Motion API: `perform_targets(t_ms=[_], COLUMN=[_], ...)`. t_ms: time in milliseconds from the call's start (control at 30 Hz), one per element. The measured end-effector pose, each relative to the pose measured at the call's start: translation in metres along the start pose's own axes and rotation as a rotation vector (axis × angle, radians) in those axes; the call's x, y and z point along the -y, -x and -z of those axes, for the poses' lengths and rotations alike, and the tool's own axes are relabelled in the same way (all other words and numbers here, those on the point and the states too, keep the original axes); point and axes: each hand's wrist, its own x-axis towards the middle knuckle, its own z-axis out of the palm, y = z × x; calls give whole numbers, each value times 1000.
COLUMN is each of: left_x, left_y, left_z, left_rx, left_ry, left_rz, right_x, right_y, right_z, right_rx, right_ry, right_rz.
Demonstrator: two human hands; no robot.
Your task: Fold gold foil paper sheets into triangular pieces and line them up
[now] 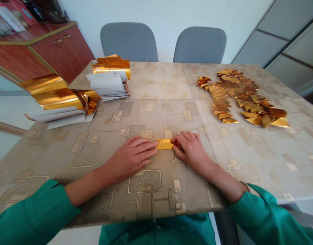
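A small folded strip of gold foil paper (pixel 164 144) lies flat on the table in front of me, between my hands. My left hand (pixel 136 153) rests palm down with its fingers stretched out, the fingertips pressing on the strip's left end. At the other end, my right hand (pixel 188 148) has its fingers curled and closed on the paper, hiding that end. The middle of the strip shows between them.
Gold foil sheets with white backs (pixel 61 98) lie curled at the left, with another stack (pixel 109 83) behind. Folded gold paper pieces (pixel 231 88) are linked in rows at the right. Two grey chairs (pixel 129 41) stand behind the patterned table (pixel 156 115). A red-brown cabinet (pixel 59 51) is back left.
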Motion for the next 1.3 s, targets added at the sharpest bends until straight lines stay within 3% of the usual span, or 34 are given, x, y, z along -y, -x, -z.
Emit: perform_targets(t_ms=[200,433,833,1167,1300], left_x=[-3,-10,-13,-18,-19], left_y=[-12,-42,-40,-44,-43], left_z=[4,-10,-10,-10,-9], left_rx=[-147,-77,-138,-255,-212], left_ry=[-11,28,-81,-149,-146], left_rz=[95,154,146,110,106], right_x=[-1,-1,3,4,3], right_y=[-1,1,1,0,1], right_z=[-1,3,10,15,18], right_rx=[-32,-83,-121,-274,-241], right_ry=[0,-1,104,143,138], right_rz=[5,17,98,207,253])
